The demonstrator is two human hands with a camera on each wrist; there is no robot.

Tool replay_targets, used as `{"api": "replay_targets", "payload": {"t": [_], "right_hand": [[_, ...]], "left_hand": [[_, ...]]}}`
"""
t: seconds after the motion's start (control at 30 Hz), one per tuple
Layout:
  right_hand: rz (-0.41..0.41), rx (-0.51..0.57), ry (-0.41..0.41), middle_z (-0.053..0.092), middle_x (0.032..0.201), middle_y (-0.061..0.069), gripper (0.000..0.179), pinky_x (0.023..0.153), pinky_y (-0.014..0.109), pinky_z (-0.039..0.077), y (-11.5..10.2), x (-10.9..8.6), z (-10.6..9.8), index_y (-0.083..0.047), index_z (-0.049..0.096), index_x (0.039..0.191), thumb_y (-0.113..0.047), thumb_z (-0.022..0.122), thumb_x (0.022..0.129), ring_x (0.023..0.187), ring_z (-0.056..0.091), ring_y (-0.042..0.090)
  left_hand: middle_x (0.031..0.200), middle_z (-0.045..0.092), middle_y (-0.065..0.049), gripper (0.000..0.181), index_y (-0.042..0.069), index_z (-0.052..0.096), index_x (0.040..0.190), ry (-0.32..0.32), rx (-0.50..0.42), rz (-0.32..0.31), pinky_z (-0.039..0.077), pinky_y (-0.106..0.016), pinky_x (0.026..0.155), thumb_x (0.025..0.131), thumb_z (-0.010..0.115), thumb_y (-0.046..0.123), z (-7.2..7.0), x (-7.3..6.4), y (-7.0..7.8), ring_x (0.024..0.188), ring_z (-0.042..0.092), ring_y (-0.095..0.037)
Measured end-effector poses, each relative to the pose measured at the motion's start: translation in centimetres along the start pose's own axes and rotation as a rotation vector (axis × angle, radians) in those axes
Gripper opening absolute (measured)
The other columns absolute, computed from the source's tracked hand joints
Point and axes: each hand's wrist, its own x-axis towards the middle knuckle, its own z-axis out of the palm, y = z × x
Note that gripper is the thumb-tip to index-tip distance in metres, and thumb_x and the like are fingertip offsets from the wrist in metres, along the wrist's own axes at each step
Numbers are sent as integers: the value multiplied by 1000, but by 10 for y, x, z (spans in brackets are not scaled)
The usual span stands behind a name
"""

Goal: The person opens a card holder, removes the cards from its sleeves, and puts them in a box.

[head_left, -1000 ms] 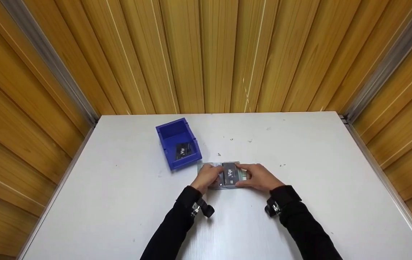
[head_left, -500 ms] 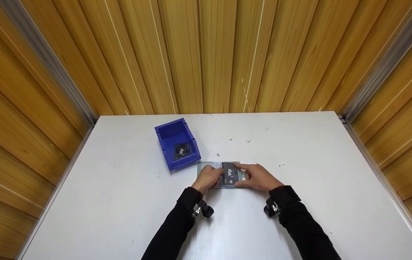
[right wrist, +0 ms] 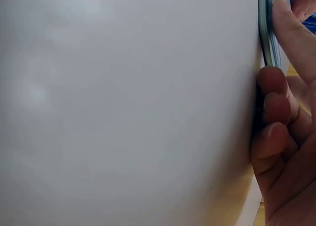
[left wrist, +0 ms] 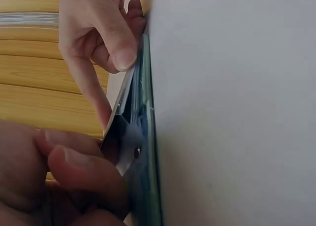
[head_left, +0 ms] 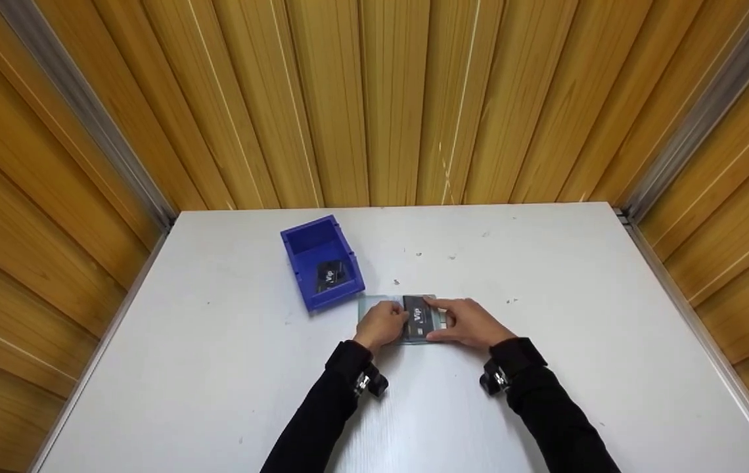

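- Left arm point(head_left: 314, 417) and right arm point(head_left: 558, 414), both black-sleeved, angle inward towards the far edge of the desk point(head_left: 217, 341)!
- Left hand point(head_left: 381, 324), nearer the desk's left edge: fingers curled, bunched tight.
- Opposite, the right hand point(head_left: 470, 322): thumb and forefinger forming a C-shaped grip, other fingers tucked in.
- Narrow gap between them!

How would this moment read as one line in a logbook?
left hand: touching dark Vip card | right hand: holds it over translucent flat item | blue bin: second Vip card inside
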Motion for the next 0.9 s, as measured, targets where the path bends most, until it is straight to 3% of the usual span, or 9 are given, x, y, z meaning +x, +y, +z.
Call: {"api": "replay_targets", "payload": {"t": [0.23,0.4,0.6,0.67,0.9], "right_hand": [[1,5,-10,54,67,-7,79,59,22,39,1,1,1,-12,52,152,-39,85,84,60,46,5],[24,0,-12,52,68,-8,80,60,22,38,0,0,-1,-13,52,152,-39,85,84,62,45,6],[38,-2,-10,51,66,-8,79,60,22,37,2,1,-2,-15,54,151,-40,87,83,60,44,6],[36,4,-9,51,66,-8,79,60,22,37,2,1,-2,-15,55,151,-39,87,82,60,43,6],[7,1,-3,53,68,-9,80,60,22,39,3,2,0,-12,54,150,-38,87,82,62,46,4]], "left_hand": [[62,47,5,31,11,57,72,-66,-243,-47,35,-22,45,102,61,14,-1,0,-5,52,43,-9],[61,46,6,34,15,51,68,-69,-303,-24,34,-21,46,101,60,11,-2,0,-8,53,42,-8],[56,46,5,35,14,48,68,-71,-361,-41,31,-21,44,102,58,8,-10,-1,-12,48,40,-7],[56,47,5,35,14,49,69,-55,-297,-39,33,-22,45,102,58,10,-14,-3,-12,49,42,-8],[74,60,0,27,14,59,78,43,85,-10,41,-32,63,103,60,23,-33,-15,-5,68,57,-17]]}}
